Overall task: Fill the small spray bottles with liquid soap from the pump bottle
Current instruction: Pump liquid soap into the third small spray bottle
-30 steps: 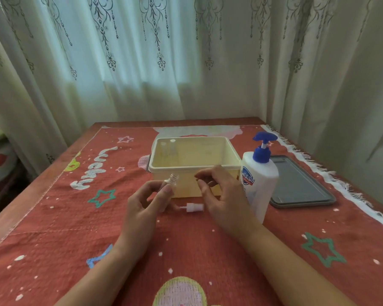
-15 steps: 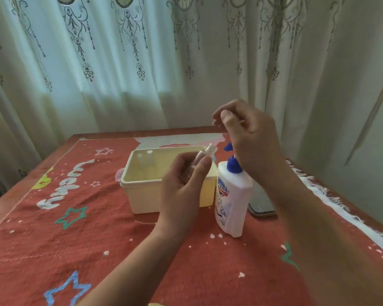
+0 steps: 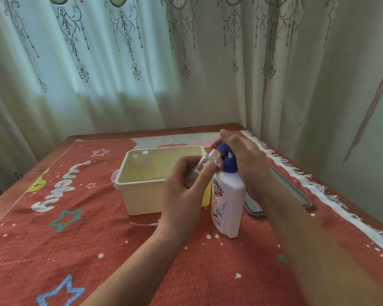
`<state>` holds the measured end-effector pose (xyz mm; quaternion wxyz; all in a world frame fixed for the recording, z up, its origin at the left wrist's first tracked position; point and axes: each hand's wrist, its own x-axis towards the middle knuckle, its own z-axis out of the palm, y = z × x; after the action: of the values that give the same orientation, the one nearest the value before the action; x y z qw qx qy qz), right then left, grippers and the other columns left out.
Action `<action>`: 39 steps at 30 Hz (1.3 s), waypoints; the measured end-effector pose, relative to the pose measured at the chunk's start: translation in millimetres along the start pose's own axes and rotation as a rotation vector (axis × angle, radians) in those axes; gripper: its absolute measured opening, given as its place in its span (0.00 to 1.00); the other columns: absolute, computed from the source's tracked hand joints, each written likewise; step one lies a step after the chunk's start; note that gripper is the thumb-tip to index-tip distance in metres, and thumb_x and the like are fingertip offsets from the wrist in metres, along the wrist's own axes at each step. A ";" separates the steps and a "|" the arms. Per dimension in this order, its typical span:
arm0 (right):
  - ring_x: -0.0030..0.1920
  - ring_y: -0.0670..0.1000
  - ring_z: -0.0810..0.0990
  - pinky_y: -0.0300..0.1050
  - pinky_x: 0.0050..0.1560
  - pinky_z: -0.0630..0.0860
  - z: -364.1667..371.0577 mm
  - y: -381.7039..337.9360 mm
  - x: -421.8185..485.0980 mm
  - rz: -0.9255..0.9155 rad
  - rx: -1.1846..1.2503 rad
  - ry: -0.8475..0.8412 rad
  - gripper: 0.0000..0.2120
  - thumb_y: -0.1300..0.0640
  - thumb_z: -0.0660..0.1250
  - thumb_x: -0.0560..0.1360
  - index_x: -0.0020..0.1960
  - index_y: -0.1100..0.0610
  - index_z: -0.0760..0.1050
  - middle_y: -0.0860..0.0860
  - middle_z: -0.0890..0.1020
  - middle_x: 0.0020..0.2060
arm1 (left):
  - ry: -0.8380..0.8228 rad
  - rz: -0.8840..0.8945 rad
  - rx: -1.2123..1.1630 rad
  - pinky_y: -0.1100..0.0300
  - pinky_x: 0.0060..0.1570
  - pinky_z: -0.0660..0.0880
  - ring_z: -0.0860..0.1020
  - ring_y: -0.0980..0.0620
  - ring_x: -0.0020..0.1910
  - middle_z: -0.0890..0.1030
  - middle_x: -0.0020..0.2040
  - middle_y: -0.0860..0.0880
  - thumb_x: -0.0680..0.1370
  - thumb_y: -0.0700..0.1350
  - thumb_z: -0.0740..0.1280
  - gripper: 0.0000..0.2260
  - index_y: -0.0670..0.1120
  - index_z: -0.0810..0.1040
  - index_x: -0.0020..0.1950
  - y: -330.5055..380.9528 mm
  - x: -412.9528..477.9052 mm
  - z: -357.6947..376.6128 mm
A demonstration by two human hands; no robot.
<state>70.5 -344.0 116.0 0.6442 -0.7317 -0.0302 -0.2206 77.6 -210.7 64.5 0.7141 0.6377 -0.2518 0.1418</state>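
Centre frame: grips small clear uncapped spray bottle point(image 3: 205, 165) in left hand point(image 3: 181, 193) fingers beside white blue-topped pump bottle point(image 3: 229, 202); lays right hand point(image 3: 244, 157) fingers flat on pump; seemingly nothing filled yet.

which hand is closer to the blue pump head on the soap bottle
Right. The right hand lies on top of the pump head; the left hand holds the small spray bottle just beside it, nearer the tub.

Backlit patterned curtains point(image 3: 124, 69) — red tablecloth point(image 3: 53, 250)
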 end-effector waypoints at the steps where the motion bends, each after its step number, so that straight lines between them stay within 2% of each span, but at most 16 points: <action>1: 0.27 0.43 0.78 0.32 0.32 0.76 0.6 -1.0 -1.3 0.010 0.000 0.005 0.15 0.47 0.59 0.82 0.41 0.53 0.76 0.45 0.79 0.24 | -0.008 -0.001 -0.007 0.53 0.39 0.72 0.72 0.52 0.36 0.78 0.38 0.54 0.74 0.57 0.71 0.10 0.53 0.80 0.49 1.4 0.2 0.1; 3: 0.27 0.40 0.79 0.31 0.33 0.76 1.0 -0.9 -2.6 0.036 0.018 0.027 0.15 0.44 0.57 0.81 0.42 0.50 0.75 0.41 0.79 0.25 | -0.034 -0.005 -0.006 0.56 0.40 0.73 0.74 0.54 0.37 0.79 0.39 0.54 0.75 0.57 0.72 0.10 0.53 0.80 0.50 5.4 0.6 1.3; 5: 0.31 0.41 0.81 0.34 0.37 0.78 0.3 1.4 -3.1 0.057 0.054 0.048 0.15 0.43 0.57 0.81 0.42 0.48 0.75 0.40 0.81 0.28 | -0.052 -0.014 0.015 0.58 0.40 0.75 0.75 0.55 0.37 0.81 0.41 0.53 0.75 0.57 0.69 0.10 0.53 0.79 0.51 8.6 1.0 2.5; 8: 0.31 0.42 0.81 0.35 0.36 0.79 1.0 3.4 -3.3 0.046 0.049 0.037 0.12 0.48 0.59 0.82 0.43 0.49 0.76 0.41 0.81 0.29 | -0.047 -0.014 0.060 0.52 0.44 0.77 0.78 0.48 0.42 0.82 0.44 0.51 0.77 0.55 0.69 0.09 0.52 0.79 0.53 10.8 3.5 2.0; 10: 0.30 0.43 0.80 0.35 0.34 0.78 1.2 3.9 -2.7 0.047 0.070 0.015 0.12 0.50 0.59 0.82 0.44 0.53 0.77 0.43 0.81 0.28 | -0.049 -0.010 0.095 0.53 0.46 0.77 0.80 0.49 0.44 0.82 0.46 0.52 0.78 0.53 0.69 0.08 0.51 0.79 0.54 12.0 5.4 1.3; 15: 0.29 0.42 0.81 0.34 0.33 0.78 3.5 5.7 -3.6 0.081 0.198 0.031 0.14 0.46 0.59 0.81 0.43 0.51 0.76 0.43 0.82 0.28 | -0.043 0.060 0.249 0.69 0.41 0.73 0.79 0.58 0.43 0.82 0.45 0.55 0.80 0.51 0.68 0.06 0.52 0.79 0.54 15.8 6.5 -0.1; 18: 0.30 0.44 0.80 0.37 0.36 0.79 4.0 7.8 -3.3 0.082 0.197 0.042 0.15 0.44 0.58 0.80 0.42 0.51 0.76 0.44 0.81 0.27 | -0.018 0.121 0.399 0.75 0.39 0.69 0.77 0.61 0.43 0.80 0.45 0.59 0.79 0.52 0.68 0.07 0.52 0.79 0.55 17.2 7.8 -2.5; 21: 0.29 0.43 0.78 0.38 0.38 0.78 3.6 9.3 -0.9 0.085 0.182 0.043 0.12 0.48 0.59 0.81 0.44 0.52 0.75 0.44 0.81 0.29 | -0.023 0.163 0.451 0.75 0.39 0.69 0.77 0.59 0.44 0.80 0.45 0.58 0.79 0.52 0.68 0.08 0.50 0.79 0.56 18.6 8.4 -3.7; 25: 0.29 0.41 0.79 0.35 0.35 0.78 2.9 13.0 0.4 0.077 0.153 0.057 0.11 0.50 0.59 0.82 0.44 0.50 0.74 0.41 0.81 0.28 | -0.052 0.214 0.517 0.75 0.41 0.68 0.75 0.59 0.44 0.77 0.47 0.56 0.81 0.50 0.65 0.09 0.47 0.77 0.57 18.7 7.3 -1.4; 28: 0.31 0.42 0.79 0.38 0.37 0.78 3.8 13.2 0.4 0.071 0.140 0.070 0.10 0.51 0.59 0.82 0.45 0.50 0.76 0.46 0.81 0.34 | -0.064 0.241 0.561 0.72 0.41 0.69 0.74 0.61 0.41 0.76 0.49 0.55 0.82 0.50 0.64 0.09 0.47 0.75 0.58 15.3 7.8 -1.3; 30: 0.30 0.40 0.79 0.35 0.34 0.77 3.3 11.6 0.7 0.063 0.178 0.081 0.09 0.56 0.59 0.81 0.44 0.51 0.75 0.46 0.79 0.35 | -0.071 0.236 0.571 0.70 0.41 0.69 0.73 0.60 0.39 0.76 0.49 0.54 0.82 0.51 0.64 0.09 0.47 0.75 0.58 13.4 7.4 -1.1; 32: 0.31 0.39 0.79 0.32 0.33 0.77 2.5 10.3 0.5 0.040 0.159 0.075 0.09 0.58 0.59 0.81 0.45 0.50 0.74 0.43 0.80 0.34 | -0.071 0.236 0.567 0.72 0.40 0.67 0.73 0.61 0.39 0.75 0.48 0.55 0.82 0.51 0.64 0.10 0.47 0.75 0.58 12.8 6.6 -0.8; 35: 0.29 0.40 0.79 0.32 0.33 0.77 2.8 11.1 -1.6 0.022 0.177 0.053 0.09 0.55 0.59 0.82 0.45 0.52 0.74 0.41 0.80 0.28 | -0.066 0.228 0.548 0.74 0.40 0.68 0.73 0.62 0.39 0.74 0.47 0.56 0.82 0.50 0.64 0.09 0.46 0.75 0.58 15.1 5.7 -0.6; 37: 0.28 0.41 0.79 0.33 0.32 0.77 3.8 10.3 -2.8 0.054 0.225 0.056 0.11 0.48 0.59 0.80 0.44 0.52 0.75 0.42 0.80 0.27 | -0.059 0.239 0.539 0.74 0.42 0.68 0.73 0.62 0.40 0.75 0.48 0.55 0.82 0.48 0.65 0.08 0.46 0.75 0.57 16.3 6.4 -0.7; 39: 0.28 0.41 0.79 0.34 0.33 0.78 4.5 10.5 -2.0 0.071 0.251 0.050 0.12 0.46 0.60 0.79 0.44 0.52 0.75 0.43 0.81 0.28 | -0.056 0.241 0.539 0.74 0.43 0.68 0.73 0.63 0.41 0.75 0.49 0.54 0.82 0.48 0.65 0.08 0.46 0.75 0.58 16.8 6.7 -0.8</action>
<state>73.4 -340.9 105.2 0.7385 -0.6404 -0.0154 -0.2102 74.5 -208.3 82.1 0.4898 0.7733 -0.2988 0.2696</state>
